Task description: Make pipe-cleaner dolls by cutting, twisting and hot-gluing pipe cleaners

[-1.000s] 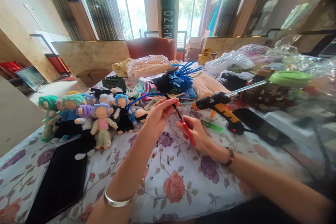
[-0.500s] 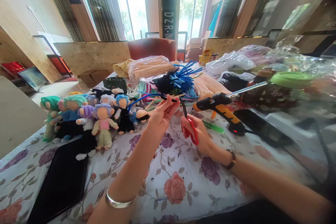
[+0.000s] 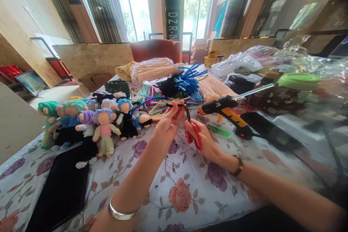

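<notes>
My left hand is closed in a pinch on a short black chenille stem, which lies across its fingertips. In my right hand is a pair of scissors with red handles, its dark blades pointing up and meeting the stem's right end. I cannot tell whether the blades are apart. Just behind the hands lies a bundle of blue chenille stems with a black bundle beside it. Tiny dark scraps dot the tablecloth below the hands.
Several yarn-like dolls stand at left, behind a black tablet-like slab. At right are a glue gun with a red light, a green tool, a black phone-like slab and a green-lidded jar. Peach stems lie at the back.
The view has shifted slightly. Both hands keep their holds, and the scissors' blades have come a little nearer upright beside the black stem.
</notes>
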Action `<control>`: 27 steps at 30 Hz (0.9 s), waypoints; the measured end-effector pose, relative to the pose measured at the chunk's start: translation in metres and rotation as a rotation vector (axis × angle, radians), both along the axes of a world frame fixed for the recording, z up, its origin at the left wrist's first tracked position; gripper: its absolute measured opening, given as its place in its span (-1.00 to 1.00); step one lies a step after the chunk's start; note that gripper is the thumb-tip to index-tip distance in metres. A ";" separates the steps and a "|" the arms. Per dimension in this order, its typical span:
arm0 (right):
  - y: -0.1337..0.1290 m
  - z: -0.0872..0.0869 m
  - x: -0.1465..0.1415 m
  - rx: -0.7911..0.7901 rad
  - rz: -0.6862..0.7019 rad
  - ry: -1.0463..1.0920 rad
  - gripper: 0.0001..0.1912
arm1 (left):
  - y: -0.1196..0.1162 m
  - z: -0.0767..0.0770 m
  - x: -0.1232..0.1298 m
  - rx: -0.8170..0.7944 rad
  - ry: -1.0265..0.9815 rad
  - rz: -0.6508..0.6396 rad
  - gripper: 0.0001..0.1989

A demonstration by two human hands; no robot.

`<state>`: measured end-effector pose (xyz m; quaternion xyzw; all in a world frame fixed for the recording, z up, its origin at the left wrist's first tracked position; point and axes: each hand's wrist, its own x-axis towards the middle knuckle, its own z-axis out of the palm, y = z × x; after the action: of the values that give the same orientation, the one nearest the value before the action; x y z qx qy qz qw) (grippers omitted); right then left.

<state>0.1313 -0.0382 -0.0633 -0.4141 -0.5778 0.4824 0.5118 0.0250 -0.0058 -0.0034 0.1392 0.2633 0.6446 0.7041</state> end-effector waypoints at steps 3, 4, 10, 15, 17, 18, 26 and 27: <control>0.000 -0.001 0.000 0.030 -0.009 -0.026 -0.54 | -0.001 -0.001 0.003 -0.010 0.008 0.022 -0.78; 0.000 -0.002 -0.001 0.040 -0.010 -0.024 -0.54 | -0.001 -0.001 0.004 -0.017 0.002 0.030 -0.78; 0.000 -0.002 -0.003 0.069 -0.040 -0.053 -0.53 | -0.002 -0.004 0.007 -0.017 -0.015 0.029 -0.81; 0.000 -0.003 -0.005 0.065 -0.054 -0.063 -0.52 | -0.003 -0.005 0.008 0.001 -0.014 0.019 -0.78; -0.001 -0.004 -0.006 0.062 -0.058 -0.049 -0.51 | -0.004 -0.006 0.009 0.011 -0.033 0.018 -0.82; -0.001 -0.005 -0.007 0.063 -0.060 -0.046 -0.51 | -0.004 -0.006 0.009 0.005 -0.046 0.018 -0.84; 0.000 -0.006 -0.007 0.066 -0.052 -0.063 -0.51 | -0.005 -0.007 0.011 0.002 -0.073 0.042 -0.88; 0.000 -0.006 -0.007 0.060 -0.051 -0.058 -0.50 | -0.005 -0.007 0.011 0.003 -0.064 0.040 -0.88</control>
<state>0.1245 -0.0381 -0.0693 -0.4271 -0.5959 0.4393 0.5192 0.0359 -0.0108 -0.0100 0.1143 0.2427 0.6629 0.6990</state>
